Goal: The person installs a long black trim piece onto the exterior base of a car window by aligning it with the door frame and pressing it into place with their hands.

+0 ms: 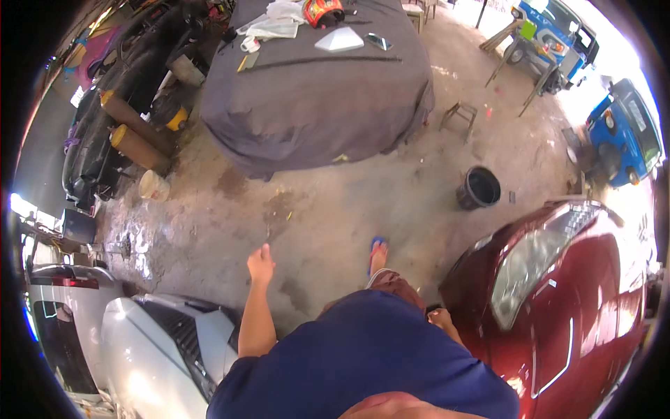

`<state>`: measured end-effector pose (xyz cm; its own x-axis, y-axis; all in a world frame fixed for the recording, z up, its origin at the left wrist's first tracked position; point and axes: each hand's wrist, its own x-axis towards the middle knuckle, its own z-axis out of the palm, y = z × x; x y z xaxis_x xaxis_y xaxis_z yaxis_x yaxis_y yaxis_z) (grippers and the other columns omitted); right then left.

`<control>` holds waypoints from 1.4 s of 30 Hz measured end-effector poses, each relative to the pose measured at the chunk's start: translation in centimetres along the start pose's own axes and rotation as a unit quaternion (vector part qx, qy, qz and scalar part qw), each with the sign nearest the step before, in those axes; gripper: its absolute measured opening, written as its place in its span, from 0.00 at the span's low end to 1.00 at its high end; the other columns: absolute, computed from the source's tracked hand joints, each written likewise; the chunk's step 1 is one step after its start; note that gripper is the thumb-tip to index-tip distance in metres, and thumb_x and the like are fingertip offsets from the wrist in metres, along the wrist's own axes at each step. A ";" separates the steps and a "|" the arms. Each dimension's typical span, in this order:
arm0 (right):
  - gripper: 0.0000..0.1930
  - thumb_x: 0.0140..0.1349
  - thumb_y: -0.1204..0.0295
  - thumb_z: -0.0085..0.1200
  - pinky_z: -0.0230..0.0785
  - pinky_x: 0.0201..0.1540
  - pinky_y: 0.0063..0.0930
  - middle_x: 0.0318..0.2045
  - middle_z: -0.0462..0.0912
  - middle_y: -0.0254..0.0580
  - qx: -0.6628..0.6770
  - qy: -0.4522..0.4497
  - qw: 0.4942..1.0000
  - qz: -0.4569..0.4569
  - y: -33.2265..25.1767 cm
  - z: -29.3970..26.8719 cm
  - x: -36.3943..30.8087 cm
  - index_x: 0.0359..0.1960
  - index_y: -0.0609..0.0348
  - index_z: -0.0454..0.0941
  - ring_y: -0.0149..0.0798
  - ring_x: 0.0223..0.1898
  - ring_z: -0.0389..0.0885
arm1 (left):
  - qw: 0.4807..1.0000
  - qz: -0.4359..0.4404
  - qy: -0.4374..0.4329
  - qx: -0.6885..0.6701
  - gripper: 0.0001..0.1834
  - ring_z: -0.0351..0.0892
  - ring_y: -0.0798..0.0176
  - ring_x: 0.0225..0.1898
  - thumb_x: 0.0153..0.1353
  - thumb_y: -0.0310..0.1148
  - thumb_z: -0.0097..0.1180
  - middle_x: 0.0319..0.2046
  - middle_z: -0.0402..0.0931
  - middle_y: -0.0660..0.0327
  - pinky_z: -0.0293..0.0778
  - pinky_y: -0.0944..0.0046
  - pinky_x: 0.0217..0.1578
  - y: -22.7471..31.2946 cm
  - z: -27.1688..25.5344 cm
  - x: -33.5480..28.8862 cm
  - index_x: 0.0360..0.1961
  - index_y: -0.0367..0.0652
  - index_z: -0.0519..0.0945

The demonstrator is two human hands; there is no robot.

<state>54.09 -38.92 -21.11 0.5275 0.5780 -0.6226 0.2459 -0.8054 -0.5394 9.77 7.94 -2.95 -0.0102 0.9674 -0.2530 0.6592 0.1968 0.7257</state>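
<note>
My left hand hangs out over the concrete floor with its fingers curled in, and nothing shows in it. My right hand is low beside my body, near the front of a dark red car. Its fingers are bent around or against a small dark object, mostly hidden, whose kind I cannot make out. My foot in a blue flip-flop is stepped forward on the floor.
Ahead stands a cloth-covered car-sized shape bearing a phone, a white angular piece and a red helmet-like item. A black bucket, stool, gas cylinders, white bucket and silver car surround me.
</note>
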 end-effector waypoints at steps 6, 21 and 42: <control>0.16 0.63 0.65 0.49 0.75 0.40 0.48 0.29 0.82 0.62 -0.224 0.165 0.934 -0.225 -24.7 -14.6 24.7 0.28 0.65 0.83 0.59 0.35 0.84 | 0.990 0.056 -0.099 0.078 0.25 0.86 0.52 0.31 0.70 0.49 0.52 0.27 0.84 0.49 0.77 0.54 0.36 8.5 8.6 8.1 0.36 0.32 0.82; 0.22 0.62 0.65 0.58 0.66 0.64 0.45 0.62 0.71 0.46 -0.260 0.145 0.905 -0.304 -86.0 -27.4 63.5 0.58 0.52 0.75 0.56 0.65 0.65 | 0.928 -0.054 -0.358 0.091 0.35 0.75 0.49 0.60 0.63 0.52 0.61 0.60 0.74 0.44 0.70 0.56 0.60 17.4 26.5 46.0 0.63 0.41 0.70; 0.18 0.54 0.57 0.71 0.72 0.27 0.36 0.24 0.82 0.47 -0.079 0.257 0.937 -0.222 -78.5 -22.5 42.0 0.32 0.60 0.83 0.48 0.22 0.81 | 0.817 -0.084 -0.245 -0.515 0.25 0.82 0.52 0.37 0.73 0.59 0.42 0.38 0.78 0.57 0.81 0.48 0.40 50.4 22.3 61.3 0.50 0.48 0.69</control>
<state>75.26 45.62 7.80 0.6569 0.7537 0.0198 0.6297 -0.5340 -0.5642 59.11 73.58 3.84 0.4326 0.7833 -0.4464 -0.3060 0.5933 0.7445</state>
